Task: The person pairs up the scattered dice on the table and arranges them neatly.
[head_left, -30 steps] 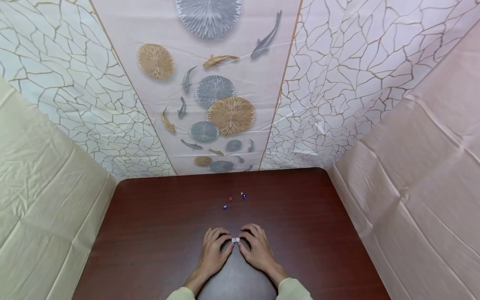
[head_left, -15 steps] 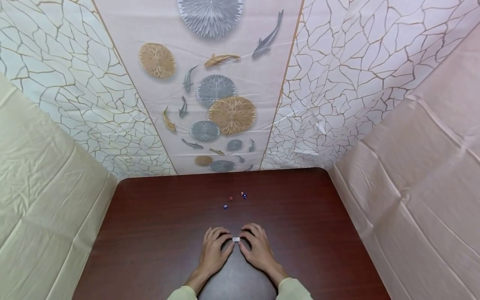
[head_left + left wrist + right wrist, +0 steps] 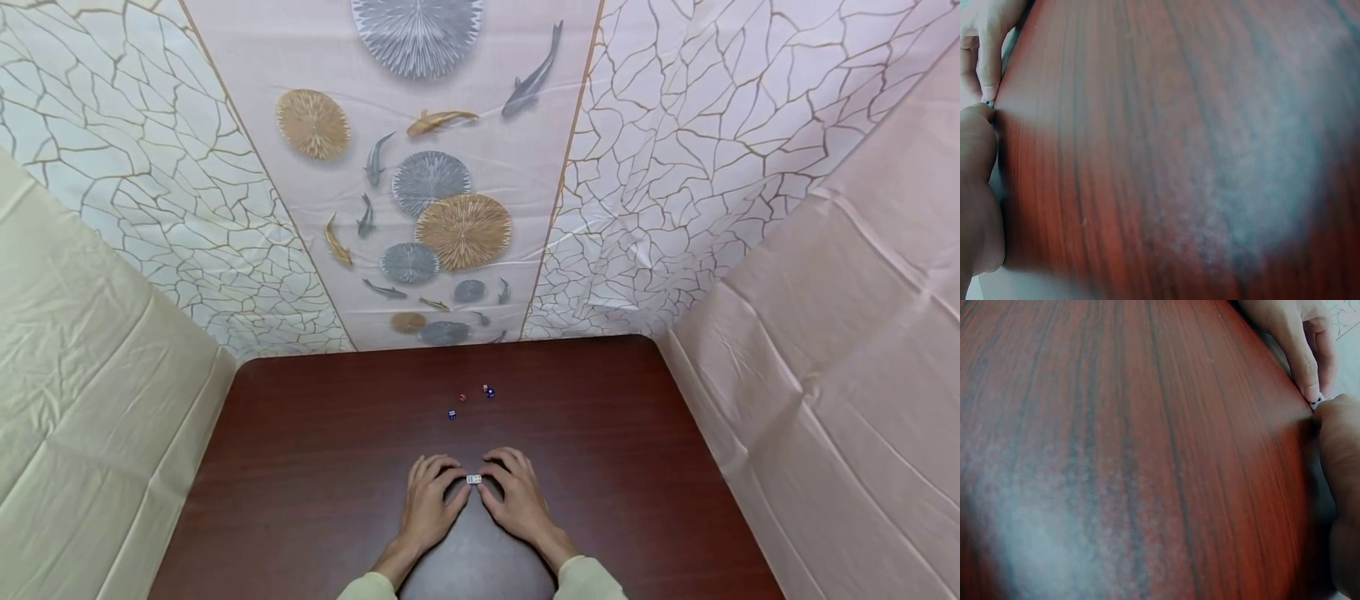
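Two white dice stand side by side on the dark table, face against face in the head view. My left hand (image 3: pixel 431 504) pinches the left white die (image 3: pixel 470 479) between thumb and forefinger. From the other side, my right hand (image 3: pixel 517 500) grips the right white die (image 3: pixel 477 479) the same way. In the left wrist view, a sliver of a white die (image 3: pixel 989 102) shows between the fingertips of the two hands. The right wrist view shows dark pips on a white die (image 3: pixel 1316 400) there, with the rest hidden by fingers.
Beyond the hands lie a blue die (image 3: pixel 452 414), a small red die (image 3: pixel 462 397), and another blue die (image 3: pixel 491 392) beside a small whitish die (image 3: pixel 485 387). Patterned cloth (image 3: pixel 442 275) hangs behind the reddish-brown table (image 3: pixel 300 467), with plain cloth on both sides.
The narrow gap between the two white dice has closed, the left one having shifted slightly right. Both hands otherwise keep nearly the same place.
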Demonstrator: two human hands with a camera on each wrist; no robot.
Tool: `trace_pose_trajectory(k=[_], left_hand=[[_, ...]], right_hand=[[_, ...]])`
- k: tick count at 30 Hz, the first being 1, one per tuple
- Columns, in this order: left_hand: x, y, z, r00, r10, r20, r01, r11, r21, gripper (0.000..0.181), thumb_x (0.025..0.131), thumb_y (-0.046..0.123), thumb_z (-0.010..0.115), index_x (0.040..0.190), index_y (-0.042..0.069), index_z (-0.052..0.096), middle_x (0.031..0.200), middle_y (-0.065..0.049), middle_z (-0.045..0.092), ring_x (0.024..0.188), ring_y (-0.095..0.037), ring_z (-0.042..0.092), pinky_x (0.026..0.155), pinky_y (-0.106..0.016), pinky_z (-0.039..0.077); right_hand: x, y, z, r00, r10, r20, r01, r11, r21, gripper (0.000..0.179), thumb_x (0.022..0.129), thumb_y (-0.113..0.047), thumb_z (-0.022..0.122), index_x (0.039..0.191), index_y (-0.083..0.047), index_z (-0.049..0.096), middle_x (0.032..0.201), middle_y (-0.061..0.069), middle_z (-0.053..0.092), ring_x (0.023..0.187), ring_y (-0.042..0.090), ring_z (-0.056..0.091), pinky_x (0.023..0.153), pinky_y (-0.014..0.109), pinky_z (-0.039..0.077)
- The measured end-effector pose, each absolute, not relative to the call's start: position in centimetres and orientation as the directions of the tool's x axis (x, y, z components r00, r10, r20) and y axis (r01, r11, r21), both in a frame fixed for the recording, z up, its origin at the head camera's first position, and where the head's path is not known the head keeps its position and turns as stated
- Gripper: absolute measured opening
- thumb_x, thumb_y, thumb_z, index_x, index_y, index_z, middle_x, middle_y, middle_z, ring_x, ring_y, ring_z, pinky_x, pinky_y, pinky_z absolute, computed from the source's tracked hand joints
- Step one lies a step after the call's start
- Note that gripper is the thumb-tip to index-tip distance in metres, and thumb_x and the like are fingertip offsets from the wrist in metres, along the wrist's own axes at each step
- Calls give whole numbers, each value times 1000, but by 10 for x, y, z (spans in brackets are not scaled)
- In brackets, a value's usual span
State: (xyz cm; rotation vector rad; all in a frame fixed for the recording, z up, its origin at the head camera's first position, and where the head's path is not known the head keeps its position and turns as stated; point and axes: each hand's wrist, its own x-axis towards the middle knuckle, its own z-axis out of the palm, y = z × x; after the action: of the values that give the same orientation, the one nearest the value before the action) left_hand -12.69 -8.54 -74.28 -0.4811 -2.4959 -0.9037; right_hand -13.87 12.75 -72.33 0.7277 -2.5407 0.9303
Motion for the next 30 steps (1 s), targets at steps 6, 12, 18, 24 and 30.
trace_pose_trajectory(k=[6,12,18,24,30], left_hand=[[-127,-85,-741,-855,171,490,448,721,529,18,93,26,95,108,22,85,120,3,78,126,-32,71,121,-72,47],[-127,-86,-740,-867,172,467,436,717,545,18,94,27,94,109,22,85,121,3,78,128,-32,70,123,-72,45],[-126,-85,-740,-848,171,502,452,729,515,21,90,23,97,107,20,85,119,3,78,126,-31,70,119,-72,47],[-125,-87,-739,-836,176,520,472,716,515,22,89,22,97,106,18,85,118,0,78,125,-33,71,118,-74,48],[-126,-87,-739,-832,184,524,481,710,515,21,90,24,97,107,20,85,118,2,78,125,-33,71,119,-74,48]], right_hand=[[-139,128,-721,-817,-351,457,-565,642,-518,20,94,-18,93,112,-16,83,131,11,77,129,35,67,109,62,54],[-141,129,-721,-826,-354,439,-556,640,-530,25,93,-18,94,115,-14,84,133,11,77,131,35,66,109,63,53],[-142,132,-718,-834,-362,417,-549,622,-558,31,90,-11,93,119,-10,82,133,12,77,131,35,65,109,62,51],[-149,139,-706,-851,-359,383,-525,584,-620,31,92,-7,88,123,-6,81,130,13,78,127,33,67,108,59,51],[-168,145,-700,-875,-285,390,-480,607,-633,28,94,-6,86,121,-4,82,127,15,78,125,36,68,111,63,47]])
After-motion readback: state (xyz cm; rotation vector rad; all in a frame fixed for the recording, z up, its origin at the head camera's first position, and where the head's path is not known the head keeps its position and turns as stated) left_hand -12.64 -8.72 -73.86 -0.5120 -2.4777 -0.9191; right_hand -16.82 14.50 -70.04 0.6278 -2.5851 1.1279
